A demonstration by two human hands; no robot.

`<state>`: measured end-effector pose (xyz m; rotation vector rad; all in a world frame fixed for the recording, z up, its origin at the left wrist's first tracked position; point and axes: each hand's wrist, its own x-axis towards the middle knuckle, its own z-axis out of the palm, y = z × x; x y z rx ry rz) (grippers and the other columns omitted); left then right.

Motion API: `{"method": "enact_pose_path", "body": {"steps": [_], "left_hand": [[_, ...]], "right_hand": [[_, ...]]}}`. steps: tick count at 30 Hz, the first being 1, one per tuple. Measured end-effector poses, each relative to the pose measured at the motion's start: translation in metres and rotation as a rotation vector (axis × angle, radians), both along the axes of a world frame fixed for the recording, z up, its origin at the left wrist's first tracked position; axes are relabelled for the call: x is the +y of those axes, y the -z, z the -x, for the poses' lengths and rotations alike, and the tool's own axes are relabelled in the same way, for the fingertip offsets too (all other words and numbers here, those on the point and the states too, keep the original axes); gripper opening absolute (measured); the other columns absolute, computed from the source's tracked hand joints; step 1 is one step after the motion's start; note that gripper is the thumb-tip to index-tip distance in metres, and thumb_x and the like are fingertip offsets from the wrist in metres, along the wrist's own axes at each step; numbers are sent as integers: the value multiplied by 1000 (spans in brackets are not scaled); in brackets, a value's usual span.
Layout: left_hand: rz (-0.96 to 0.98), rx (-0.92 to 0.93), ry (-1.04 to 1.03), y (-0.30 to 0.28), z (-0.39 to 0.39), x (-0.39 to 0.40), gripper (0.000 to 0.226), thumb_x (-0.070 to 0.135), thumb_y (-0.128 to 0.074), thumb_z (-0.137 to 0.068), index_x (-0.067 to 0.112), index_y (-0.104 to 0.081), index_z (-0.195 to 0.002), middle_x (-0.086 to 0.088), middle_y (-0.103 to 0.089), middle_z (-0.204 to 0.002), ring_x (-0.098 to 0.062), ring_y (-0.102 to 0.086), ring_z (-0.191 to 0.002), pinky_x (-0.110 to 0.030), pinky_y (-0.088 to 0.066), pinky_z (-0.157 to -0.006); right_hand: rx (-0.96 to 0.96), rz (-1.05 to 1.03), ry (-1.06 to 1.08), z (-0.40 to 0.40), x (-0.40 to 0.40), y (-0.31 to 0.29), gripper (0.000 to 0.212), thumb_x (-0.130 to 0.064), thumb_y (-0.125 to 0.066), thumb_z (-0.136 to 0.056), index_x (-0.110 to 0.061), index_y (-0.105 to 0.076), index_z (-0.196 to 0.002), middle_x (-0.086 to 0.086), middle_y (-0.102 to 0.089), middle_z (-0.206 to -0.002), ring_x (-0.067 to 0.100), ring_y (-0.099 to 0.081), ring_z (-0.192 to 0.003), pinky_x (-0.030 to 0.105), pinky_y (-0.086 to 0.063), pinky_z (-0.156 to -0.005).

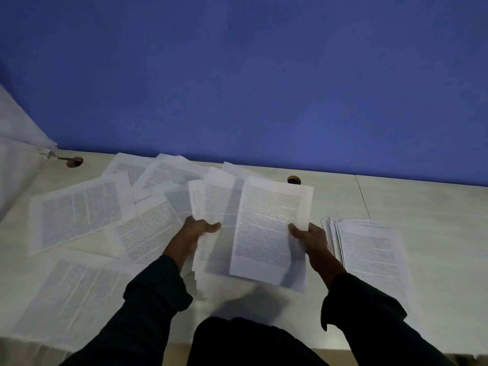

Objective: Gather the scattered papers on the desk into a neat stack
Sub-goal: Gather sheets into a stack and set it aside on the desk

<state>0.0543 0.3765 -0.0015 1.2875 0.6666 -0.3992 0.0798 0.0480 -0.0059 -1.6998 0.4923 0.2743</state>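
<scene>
Printed white sheets lie scattered over the left half of the pale desk [396, 196]; one large sheet [79, 210] is at the far left and another [71, 291] near the front edge. My left hand [196, 232] grips a fanned bunch of sheets [216, 204] lifted above the desk. My right hand [310, 236] pinches the right edge of a single printed page [266, 228], thumb on top. A loosely squared stack of papers [369, 252] lies on the desk just right of my right hand.
A blue partition wall [264, 88] rises along the desk's back edge. Two round cable holes sit near it, one at the left [74, 161] and one in the middle [294, 180]. A seam [362, 196] crosses the desktop at the right.
</scene>
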Motion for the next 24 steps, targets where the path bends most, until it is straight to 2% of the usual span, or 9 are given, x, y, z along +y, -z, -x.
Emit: {"method": "enact_pose_path", "body": {"steps": [2,4,6,9,10,13,16,19,24], "left_hand": [[68,-63,174,-6,2,-16,34,6,-83,-81,9,-75,-114,-17,-75,-111,-33,-71,-101,-47,-60,-87],[130,-99,257,-13,5,-29,6,15,-78,-87,14,-79,-81,-15,-72,-81,-23,-69,-70,-33,-58,-62],[139,-67,245,-9,3,-34,20,34,-81,-83,15,-76,-79,-12,-66,-78,-19,-65,-64,-30,-55,-56],[82,20,220,1,-10,-34,86,86,-62,-70,21,-68,-126,-12,-74,-116,-28,-71,-100,-39,-58,-86],[78,17,223,-5,-10,-37,88,88,-57,-69,23,-67,-127,-8,-75,-115,-28,-72,-102,-39,-57,-87],[133,-31,225,-21,-10,-45,43,57,-66,-85,28,-65,-117,-4,-77,-107,-25,-73,-99,-37,-55,-90],[205,-98,356,-20,-12,-36,58,33,-88,-71,16,-70,-124,-10,-73,-123,-28,-69,-114,-45,-49,-107],[95,-96,519,-20,-17,-42,58,10,-87,-75,19,-66,-129,-7,-71,-128,-23,-68,-116,-40,-54,-102],[155,-103,327,-10,-19,-49,48,-3,-79,-80,10,-68,-125,-12,-72,-125,-25,-70,-113,-36,-58,-92]], "right_hand": [[21,-18,-143,0,11,-6,34,-19,-85,-85,-6,-75,-115,8,-78,-110,25,-75,-98,41,-63,-86],[64,-110,-225,3,19,-9,41,-19,-89,-81,-7,-74,-117,8,-79,-112,27,-76,-102,44,-62,-91],[57,-151,-238,6,19,-5,53,-12,-93,-73,-6,-72,-121,8,-78,-116,29,-74,-107,46,-61,-95],[-2,-146,-275,10,14,-7,52,2,-88,-73,-7,-71,-121,5,-78,-116,28,-74,-109,39,-62,-90],[-8,-164,-290,11,13,-9,50,4,-86,-73,-7,-72,-120,5,-78,-115,29,-74,-109,38,-62,-89],[73,-258,-312,7,9,-20,48,3,-85,-74,-10,-74,-119,8,-78,-117,30,-73,-109,43,-61,-93],[122,-257,-333,1,4,-27,40,-11,-87,-77,-18,-77,-116,2,-79,-113,25,-75,-105,37,-62,-84],[85,-209,-356,-4,7,-29,48,-16,-91,-74,-19,-75,-119,0,-79,-114,23,-75,-106,39,-63,-87],[32,-200,-301,-15,15,-27,55,-16,-96,-67,-13,-75,-118,2,-80,-111,23,-76,-105,42,-61,-94]]}}
